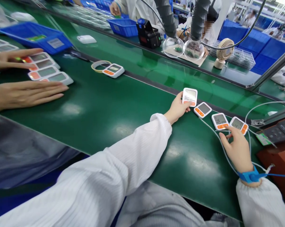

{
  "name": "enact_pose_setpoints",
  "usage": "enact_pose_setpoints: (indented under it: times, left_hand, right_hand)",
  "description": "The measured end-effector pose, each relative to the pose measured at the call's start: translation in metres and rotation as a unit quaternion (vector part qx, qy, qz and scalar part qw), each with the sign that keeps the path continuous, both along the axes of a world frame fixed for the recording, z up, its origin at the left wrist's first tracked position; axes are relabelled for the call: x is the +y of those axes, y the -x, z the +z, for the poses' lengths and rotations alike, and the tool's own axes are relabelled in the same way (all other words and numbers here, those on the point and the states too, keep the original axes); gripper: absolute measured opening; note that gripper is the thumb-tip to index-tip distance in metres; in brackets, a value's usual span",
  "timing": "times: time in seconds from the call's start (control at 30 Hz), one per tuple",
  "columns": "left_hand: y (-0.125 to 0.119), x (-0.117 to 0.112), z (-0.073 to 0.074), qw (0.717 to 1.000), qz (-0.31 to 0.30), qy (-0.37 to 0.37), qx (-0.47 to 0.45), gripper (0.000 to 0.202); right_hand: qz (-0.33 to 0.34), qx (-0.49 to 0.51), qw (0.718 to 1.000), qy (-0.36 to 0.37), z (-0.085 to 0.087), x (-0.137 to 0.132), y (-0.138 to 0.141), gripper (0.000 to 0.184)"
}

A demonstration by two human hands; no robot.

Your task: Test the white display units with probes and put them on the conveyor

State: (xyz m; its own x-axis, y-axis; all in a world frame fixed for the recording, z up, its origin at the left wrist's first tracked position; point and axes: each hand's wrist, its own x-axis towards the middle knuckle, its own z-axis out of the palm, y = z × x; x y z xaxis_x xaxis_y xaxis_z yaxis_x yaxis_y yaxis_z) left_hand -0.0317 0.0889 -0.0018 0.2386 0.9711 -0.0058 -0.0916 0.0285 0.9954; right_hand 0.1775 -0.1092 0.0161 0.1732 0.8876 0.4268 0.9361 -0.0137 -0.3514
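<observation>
Green belt matting (109,110) stretches across the workbench under both of my arms. Nearest to me, a blue wrist strap (250,176) circles my right wrist, with a blue cord running off to the right. My right hand (237,149) lies open, fingers spread, gripping nothing — its fingertips (229,135) rest at the lower edges of the third unit (219,121) and the fourth unit (238,125), both lying flat with their screens up. A thin white cable (210,130) passes under that hand and across the mat. Just left of them the second unit (202,109) lies flat too, untouched. My left hand (179,108) is closed around the first unit (189,96), pinching its lower orange end between thumb and fingers and holding it upright, screen toward me, at the left end of the row, beside the second unit. At the right edge sits a dark meter (281,129). Farther left, a co-worker's two hands (26,93) lie flat by another row of units (47,71). Beyond, a tape ring (98,64) touches a lone unit (113,70). Farthest off, on the other side of the line — blue bins (35,37), a small fan (224,52) and two clear hoods (173,47).
</observation>
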Motion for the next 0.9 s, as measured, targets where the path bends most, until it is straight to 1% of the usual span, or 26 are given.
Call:
enact_pose_setpoints:
  times: [0.03, 0.07, 0.13, 0.2, 0.27, 0.33, 0.4, 0.43, 0.47, 0.5, 0.53, 0.57, 0.6, 0.63, 0.67, 0.7, 0.77, 0.83, 0.9]
  left_hand:
    - [0.001, 0.002, -0.003, 0.998, -0.005, -0.023, 0.053, 0.053]
    - [0.002, 0.003, -0.005, 0.993, -0.010, -0.045, 0.104, 0.049]
    - [0.003, 0.005, -0.007, 0.979, -0.018, -0.083, 0.186, 0.035]
    - [0.005, 0.006, -0.006, 0.967, -0.020, -0.110, 0.228, 0.024]
    - [0.008, 0.006, -0.003, 0.959, -0.014, -0.131, 0.251, 0.017]
    - [0.009, 0.004, 0.003, 0.948, 0.011, -0.160, 0.275, 0.018]
    - [0.007, -0.005, 0.007, 0.935, 0.040, -0.207, 0.285, 0.023]
    - [0.004, -0.012, 0.008, 0.934, 0.034, -0.229, 0.274, 0.024]
    - [0.000, -0.021, 0.009, 0.939, 0.005, -0.239, 0.248, 0.025]
    - [-0.005, -0.032, 0.008, 0.949, -0.053, -0.232, 0.206, 0.027]
    - [-0.010, -0.045, 0.008, 0.959, -0.139, -0.198, 0.149, 0.032]
    - [-0.016, -0.057, 0.006, 0.957, -0.233, -0.144, 0.090, 0.039]
    - [-0.020, -0.069, 0.005, 0.943, -0.317, -0.093, 0.036, 0.050]
    - [-0.024, -0.080, 0.003, 0.929, -0.367, -0.055, -0.010, 0.059]
    - [-0.027, -0.087, 0.002, 0.923, -0.382, -0.025, -0.043, 0.064]
    - [-0.028, -0.092, 0.002, 0.924, -0.376, -0.001, -0.069, 0.066]
    - [-0.028, -0.093, 0.002, 0.936, -0.336, 0.045, -0.099, 0.061]
    - [-0.026, -0.086, 0.002, 0.935, -0.322, 0.088, -0.118, 0.053]
    - [-0.024, -0.079, 0.001, 0.924, -0.340, 0.115, -0.131, 0.048]
  right_hand:
    - [-0.019, -0.022, 1.000, 0.011, 0.001, 0.006, -0.001, 0.049]
    - [-0.039, -0.043, 0.998, 0.030, 0.001, 0.012, -0.001, 0.053]
    - [-0.082, -0.084, 0.990, 0.074, 0.001, 0.025, 0.002, 0.062]
    - [-0.117, -0.108, 0.980, 0.123, 0.000, 0.037, 0.008, 0.070]
    - [-0.144, -0.109, 0.972, 0.152, 0.000, 0.044, 0.013, 0.074]
    - [-0.164, -0.094, 0.971, 0.145, 0.000, 0.043, 0.015, 0.073]
    - [-0.175, -0.062, 0.976, 0.111, 0.000, 0.036, 0.013, 0.072]
    - [-0.175, -0.037, 0.980, 0.086, 0.000, 0.032, 0.012, 0.071]
    - [-0.169, -0.007, 0.984, 0.055, 0.000, 0.027, 0.011, 0.071]
    - [-0.156, 0.020, 0.987, 0.021, 0.000, 0.022, 0.011, 0.073]
    - [-0.136, 0.041, 0.990, -0.015, -0.001, 0.018, 0.013, 0.075]
    - [-0.109, 0.054, 0.992, -0.045, -0.002, 0.015, 0.015, 0.076]
    - [-0.075, 0.060, 0.993, -0.063, -0.002, 0.013, 0.017, 0.077]
    - [-0.037, 0.063, 0.995, -0.070, -0.003, 0.012, 0.019, 0.078]
    - [0.003, 0.069, 0.996, -0.064, -0.004, 0.012, 0.021, 0.078]
    - [0.041, 0.084, 0.994, -0.051, -0.005, 0.012, 0.023, 0.079]
    - [0.104, 0.141, 0.984, -0.020, -0.005, 0.011, 0.021, 0.076]
    - [0.133, 0.198, 0.971, -0.004, -0.004, 0.011, 0.017, 0.066]
    - [0.138, 0.219, 0.966, 0.013, -0.003, 0.011, 0.012, 0.055]
